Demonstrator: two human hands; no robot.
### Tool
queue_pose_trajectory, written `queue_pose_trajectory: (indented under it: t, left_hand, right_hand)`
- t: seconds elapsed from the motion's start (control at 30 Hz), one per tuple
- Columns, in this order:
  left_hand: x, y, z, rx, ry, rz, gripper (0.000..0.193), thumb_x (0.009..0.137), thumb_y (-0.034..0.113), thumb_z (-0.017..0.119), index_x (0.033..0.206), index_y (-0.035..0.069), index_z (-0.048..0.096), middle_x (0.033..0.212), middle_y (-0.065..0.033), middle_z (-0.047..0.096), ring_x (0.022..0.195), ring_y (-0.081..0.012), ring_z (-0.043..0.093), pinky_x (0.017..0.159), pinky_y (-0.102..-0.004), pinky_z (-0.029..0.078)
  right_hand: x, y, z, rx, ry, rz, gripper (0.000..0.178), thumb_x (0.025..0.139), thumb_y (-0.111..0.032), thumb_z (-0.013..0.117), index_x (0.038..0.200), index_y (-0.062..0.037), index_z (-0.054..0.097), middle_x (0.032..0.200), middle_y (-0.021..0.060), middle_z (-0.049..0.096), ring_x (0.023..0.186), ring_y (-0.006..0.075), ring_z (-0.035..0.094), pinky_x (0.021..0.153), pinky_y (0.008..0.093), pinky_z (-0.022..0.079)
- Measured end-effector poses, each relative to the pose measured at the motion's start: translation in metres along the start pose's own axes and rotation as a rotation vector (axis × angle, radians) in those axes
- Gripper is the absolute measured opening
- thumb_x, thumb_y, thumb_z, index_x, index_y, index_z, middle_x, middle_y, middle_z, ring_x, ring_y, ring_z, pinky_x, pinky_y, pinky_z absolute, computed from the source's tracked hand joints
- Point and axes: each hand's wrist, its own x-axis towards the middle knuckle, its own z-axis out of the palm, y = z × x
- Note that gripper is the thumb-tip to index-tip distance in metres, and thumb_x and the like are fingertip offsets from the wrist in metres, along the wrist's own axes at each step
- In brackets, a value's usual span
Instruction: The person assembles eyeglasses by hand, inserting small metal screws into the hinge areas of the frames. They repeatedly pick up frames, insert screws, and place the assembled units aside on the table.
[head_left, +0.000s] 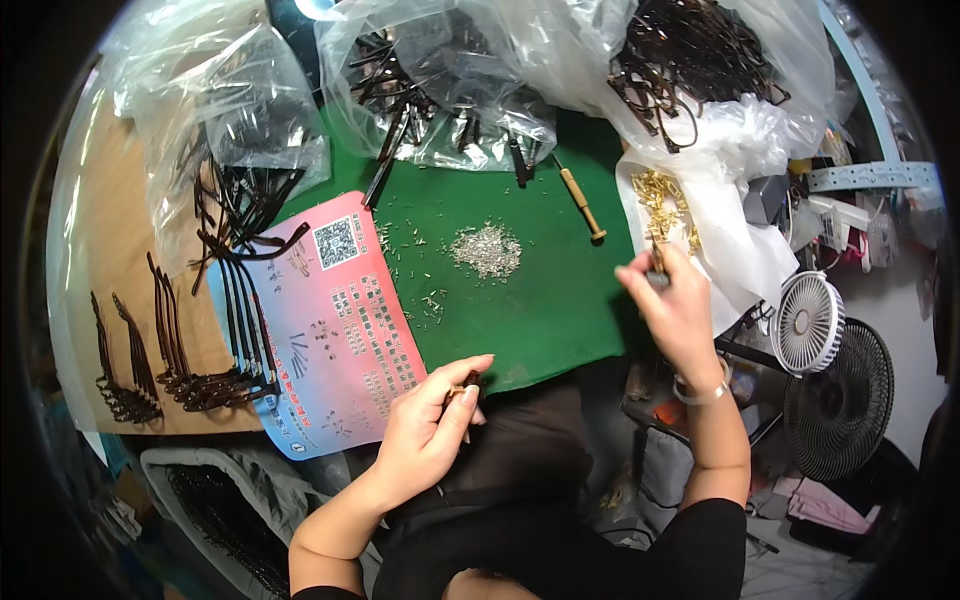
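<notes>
My left hand [428,425] is closed at the front edge of the green mat [540,320]. Between its thumb and fingers sits a small dark piece with a gold-coloured part [470,384], mostly covered by the fingers. My right hand [678,300] is closed round a short dark and brass-coloured tool [657,268]. The tool's thin tip points at a heap of small gold-coloured metal parts [660,200] on white plastic; its exact kind I cannot make out. A pile of tiny silver screws [487,250] lies on the mat between my hands, with several strays to its left.
A brass-handled screwdriver [582,205] lies on the mat. Glasses temples [205,385] stand in rows at left, beside a pink-blue printed sheet [340,310]. Plastic bags [440,60] of dark temples line the back; dark spectacle frames [690,60] fill the back right. Fans [808,322] stand right.
</notes>
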Motion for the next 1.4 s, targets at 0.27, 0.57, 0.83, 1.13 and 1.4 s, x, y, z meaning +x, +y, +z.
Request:
queue_pose_trajectory:
  t: [0.27, 0.57, 0.83, 1.13, 1.4]
  left_hand:
    - [-0.009, 0.009, 0.012, -0.262, 0.015, -0.033, 0.021, 0.095, 0.009, 0.050, 0.114, 0.002, 0.052, 0.094, -0.0039, 0.066, 0.069, -0.0024, 0.052, 0.062, -0.0183, 0.043]
    - [-0.012, 0.006, 0.010, -0.398, 0.061, -0.090, 0.019, 0.095, 0.012, 0.049, 0.112, 0.002, 0.052, 0.089, -0.0024, 0.066, 0.057, -0.0011, 0.047, 0.051, -0.0168, 0.039]
    - [-0.010, 0.005, 0.004, -0.338, -0.007, -0.067, 0.017, 0.095, 0.011, 0.049, 0.110, 0.002, 0.053, 0.091, -0.0036, 0.067, 0.062, -0.0013, 0.048, 0.056, -0.0180, 0.040]
    - [-0.004, 0.000, -0.004, -0.012, -0.062, 0.063, 0.028, 0.092, 0.000, 0.044, 0.119, -0.001, 0.051, 0.097, -0.0111, 0.063, 0.087, -0.0168, 0.065, 0.077, -0.0278, 0.050]
    - [0.008, -0.022, -0.016, 0.314, 0.238, 0.214, 0.029, 0.088, -0.005, 0.045, 0.116, -0.001, 0.052, 0.092, -0.0105, 0.065, 0.068, -0.0139, 0.064, 0.061, -0.0253, 0.051]
  right_hand:
    - [-0.028, -0.069, 0.053, 0.441, -0.317, -0.344, 0.014, 0.077, -0.008, 0.071, 0.081, -0.0003, 0.060, 0.075, 0.0099, 0.062, 0.064, 0.0205, 0.063, 0.054, 0.0298, 0.049]
    - [-0.030, -0.070, 0.064, 0.430, -0.250, -0.378, 0.013, 0.076, -0.006, 0.072, 0.079, -0.0001, 0.061, 0.074, 0.0095, 0.061, 0.062, 0.0189, 0.062, 0.054, 0.0286, 0.049]
    - [-0.007, -0.067, 0.052, 0.760, -0.812, 0.171, 0.024, 0.084, -0.023, 0.069, 0.086, 0.0000, 0.062, 0.073, 0.0029, 0.059, 0.056, 0.0057, 0.052, 0.048, 0.0208, 0.042]
    - [-0.017, -0.055, 0.065, 0.453, -0.722, -0.074, 0.044, 0.088, -0.034, 0.061, 0.106, 0.0027, 0.046, 0.099, 0.0168, 0.056, 0.089, 0.0265, 0.057, 0.078, 0.0356, 0.046]
    - [-0.014, -0.046, 0.049, -0.086, -0.428, -0.388, 0.039, 0.083, -0.008, 0.058, 0.120, -0.0049, 0.044, 0.096, 0.0176, 0.046, 0.073, 0.0325, 0.060, 0.062, 0.0397, 0.051]
